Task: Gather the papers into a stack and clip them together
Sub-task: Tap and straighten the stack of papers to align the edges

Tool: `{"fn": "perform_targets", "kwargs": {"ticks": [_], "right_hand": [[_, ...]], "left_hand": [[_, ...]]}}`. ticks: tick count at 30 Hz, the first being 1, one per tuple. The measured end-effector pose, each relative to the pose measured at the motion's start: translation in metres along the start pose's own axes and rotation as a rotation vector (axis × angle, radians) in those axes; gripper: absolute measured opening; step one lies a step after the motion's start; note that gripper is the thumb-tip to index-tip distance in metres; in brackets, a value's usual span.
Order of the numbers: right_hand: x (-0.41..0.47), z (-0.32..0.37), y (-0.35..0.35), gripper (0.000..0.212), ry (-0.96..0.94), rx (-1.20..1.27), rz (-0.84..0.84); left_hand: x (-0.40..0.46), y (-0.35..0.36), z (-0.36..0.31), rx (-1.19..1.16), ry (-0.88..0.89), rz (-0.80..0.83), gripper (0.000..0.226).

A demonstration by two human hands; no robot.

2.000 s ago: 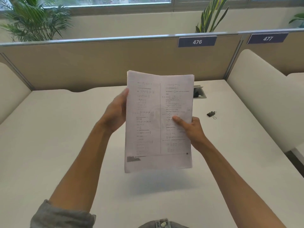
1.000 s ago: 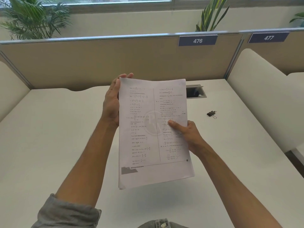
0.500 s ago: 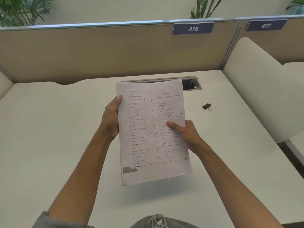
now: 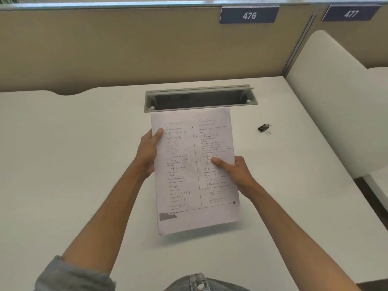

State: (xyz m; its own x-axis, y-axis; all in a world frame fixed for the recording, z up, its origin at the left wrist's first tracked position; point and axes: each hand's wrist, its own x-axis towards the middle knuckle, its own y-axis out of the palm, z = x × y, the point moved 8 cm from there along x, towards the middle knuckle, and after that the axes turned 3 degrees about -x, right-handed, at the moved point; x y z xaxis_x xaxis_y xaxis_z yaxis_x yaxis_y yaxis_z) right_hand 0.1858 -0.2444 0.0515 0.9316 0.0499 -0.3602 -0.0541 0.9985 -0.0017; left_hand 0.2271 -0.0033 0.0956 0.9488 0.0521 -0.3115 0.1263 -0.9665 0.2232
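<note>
I hold a stack of printed papers (image 4: 189, 177) with both hands above the white desk (image 4: 73, 164), its top edge pointing away from me. My left hand (image 4: 148, 154) grips the left edge, thumb on top near the upper corner. My right hand (image 4: 235, 171) grips the right edge, thumb pressed on the printed page. A small black binder clip (image 4: 264, 128) lies on the desk to the right of the papers, apart from both hands.
A grey cable tray opening (image 4: 199, 99) is set into the desk just beyond the papers. A beige partition (image 4: 126, 49) with number plates 476 and 477 closes the back. A cream side divider (image 4: 327, 101) stands at the right.
The papers have come lower and flatter toward the desk. My left hand slid down from the top corner to the left edge. The view has tilted downward.
</note>
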Motion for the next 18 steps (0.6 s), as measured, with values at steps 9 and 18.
{"fn": "perform_targets", "kwargs": {"ticks": [9, 18], "right_hand": [[0.050, 0.020, -0.061, 0.025, -0.017, -0.032, -0.232], [0.086, 0.028, -0.190, 0.042, 0.046, -0.181, -0.876]], "left_hand": [[0.018, 0.009, 0.005, 0.185, 0.093, 0.025, 0.019], [0.023, 0.012, 0.008, 0.245, 0.108, 0.056, 0.023]]}}
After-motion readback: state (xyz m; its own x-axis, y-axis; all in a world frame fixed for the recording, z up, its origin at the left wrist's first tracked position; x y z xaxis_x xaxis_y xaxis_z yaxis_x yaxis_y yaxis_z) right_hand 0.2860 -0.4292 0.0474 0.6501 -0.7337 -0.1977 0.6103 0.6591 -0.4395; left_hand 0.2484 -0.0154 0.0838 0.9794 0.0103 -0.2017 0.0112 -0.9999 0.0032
